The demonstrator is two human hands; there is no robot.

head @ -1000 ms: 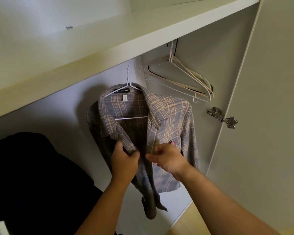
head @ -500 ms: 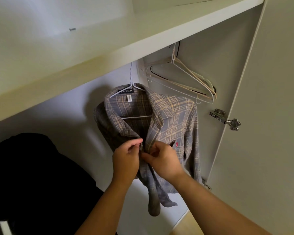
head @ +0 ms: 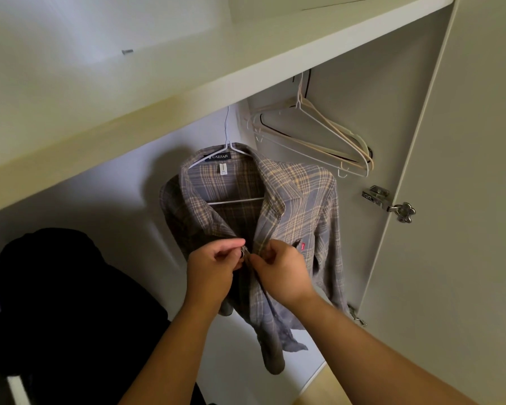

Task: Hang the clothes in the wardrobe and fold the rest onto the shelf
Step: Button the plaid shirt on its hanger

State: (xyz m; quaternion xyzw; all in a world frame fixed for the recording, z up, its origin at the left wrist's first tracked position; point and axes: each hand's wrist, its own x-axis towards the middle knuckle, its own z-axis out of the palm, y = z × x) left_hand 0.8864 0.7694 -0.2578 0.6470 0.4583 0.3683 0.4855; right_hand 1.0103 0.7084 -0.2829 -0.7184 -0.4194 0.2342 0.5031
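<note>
A grey and tan plaid shirt (head: 301, 200) hangs on a white wire hanger (head: 228, 147) inside the wardrobe, its collar open and a dark label showing. My left hand (head: 214, 270) pinches the shirt's left front edge at chest height, with a small round button between its fingertips. My right hand (head: 281, 270) pinches the right front edge just beside it. Both hands meet at the placket, fingers curled on the cloth. The wardrobe shelf (head: 216, 68) runs across above the shirt.
Several bare hangers (head: 319, 138) hang to the right of the shirt. A dark garment (head: 56, 302) hangs at the lower left. The open wardrobe door (head: 465, 229) with its metal hinge (head: 389, 203) stands at the right.
My hands have drawn the two front edges of the shirt together at the placket. The left hand's fingertips now hold a button against the other edge.
</note>
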